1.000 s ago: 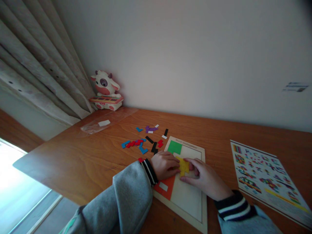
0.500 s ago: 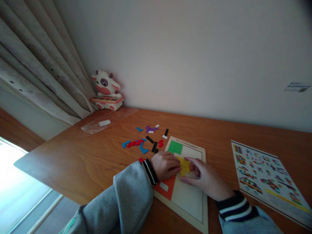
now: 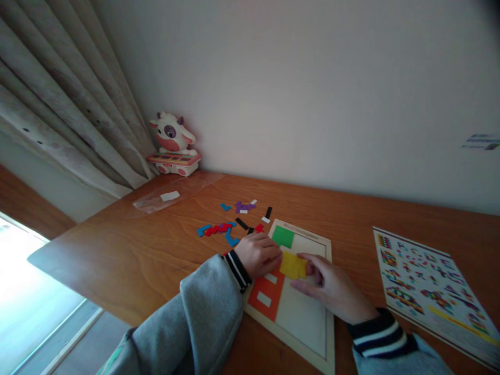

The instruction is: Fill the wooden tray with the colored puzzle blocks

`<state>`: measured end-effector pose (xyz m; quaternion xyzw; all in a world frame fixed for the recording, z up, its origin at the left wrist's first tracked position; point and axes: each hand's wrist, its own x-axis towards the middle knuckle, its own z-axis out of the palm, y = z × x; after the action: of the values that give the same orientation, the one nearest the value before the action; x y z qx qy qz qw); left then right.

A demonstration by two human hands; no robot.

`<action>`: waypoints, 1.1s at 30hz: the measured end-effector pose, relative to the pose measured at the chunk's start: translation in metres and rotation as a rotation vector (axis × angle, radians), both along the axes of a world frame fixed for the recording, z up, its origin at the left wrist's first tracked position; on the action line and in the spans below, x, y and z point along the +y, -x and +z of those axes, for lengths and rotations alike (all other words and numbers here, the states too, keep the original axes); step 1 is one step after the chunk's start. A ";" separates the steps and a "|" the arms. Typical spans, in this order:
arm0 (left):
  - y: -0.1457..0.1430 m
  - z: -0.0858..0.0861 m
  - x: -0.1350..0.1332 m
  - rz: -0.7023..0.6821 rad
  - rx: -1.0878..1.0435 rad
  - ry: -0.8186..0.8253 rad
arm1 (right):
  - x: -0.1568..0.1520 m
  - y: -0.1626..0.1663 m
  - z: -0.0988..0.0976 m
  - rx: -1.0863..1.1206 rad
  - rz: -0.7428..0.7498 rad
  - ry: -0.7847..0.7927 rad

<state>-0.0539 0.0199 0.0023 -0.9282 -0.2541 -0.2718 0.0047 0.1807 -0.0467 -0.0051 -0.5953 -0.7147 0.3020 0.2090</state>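
The yellow puzzle pieces [image 3: 292,265] lie together as one block on the wooden puzzle board [image 3: 287,348]. My right hand [image 3: 332,284] grips their right side, index finger at the far edge and thumb at the near one. At the block's left edge, my left hand [image 3: 258,255] has its fingers curled and pressed together, fingertips touching the yellow. A green block [image 3: 283,236] fills the board's far left corner. Along the left side lies an orange-red area [image 3: 269,307] with white gaps in it. The left palm covers part of the board's left rim.
Loose blue, red, purple, black and white pieces [image 3: 224,228] are scattered left of the board. Behind them lie a clear plastic bag [image 3: 150,204] and a toy cow with a keyboard [image 3: 174,148]. A printed pattern sheet [image 3: 425,281] lies at the right. The wall bounds the table's back.
The yellow pieces have gone from a gapped shape to a fuller block. My left hand has drawn slightly left, baring more of the orange-red area and a second white gap.
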 end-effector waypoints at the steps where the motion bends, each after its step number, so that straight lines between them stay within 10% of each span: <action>1: 0.006 0.004 0.004 0.083 0.037 -0.013 | 0.000 0.000 0.002 0.009 0.004 0.008; 7: 0.027 0.031 0.007 0.751 0.255 0.126 | -0.001 0.002 0.009 0.032 -0.006 -0.003; 13: 0.021 0.035 -0.005 1.104 0.371 0.402 | 0.000 0.002 0.008 0.160 -0.053 -0.029; 33: 0.025 0.024 0.002 1.058 0.480 0.506 | 0.004 -0.003 0.007 0.197 -0.188 -0.240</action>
<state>-0.0787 0.0218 0.0263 -0.6846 -0.7267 0.0514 -0.0242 0.1841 -0.0423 0.0016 -0.5977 -0.6629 0.2505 0.3750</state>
